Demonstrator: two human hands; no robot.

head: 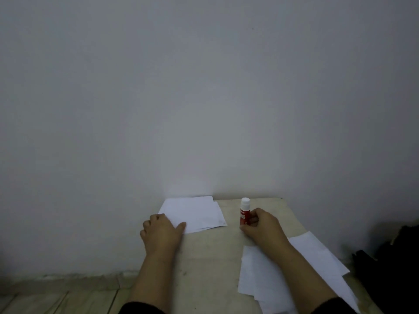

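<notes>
A tiled floor [68, 300] and a bare grey wall [204, 87] frame the left of the scene; at the near corner of a pale surface [210, 257] a person's left hand [162, 232] rests on the near left corner of a small stack of white paper [197, 214], its grip spread, thumb laid out along the sheet's edge and holding nothing; the stack lies flat against the wall at the far left of the surface; to its right, across a strip of bare surface, a glue stick [244, 211] with a red label and white cap stands upright, long axis vertical, base on or just above the surface; the right hand [263, 227] has its grip curled round the lower barrel from the right, leaving the cap clear above the fingers; more loose sheets [317, 254] lie near the front right, partly under the right forearm, and a dark bag [396, 257] sits off the right edge; the paper lies to the left of the held stick, so the stick would likely have to travel leftward, and the left hand, nearer the stack, seems best placed to steady it or pull the cap
</notes>
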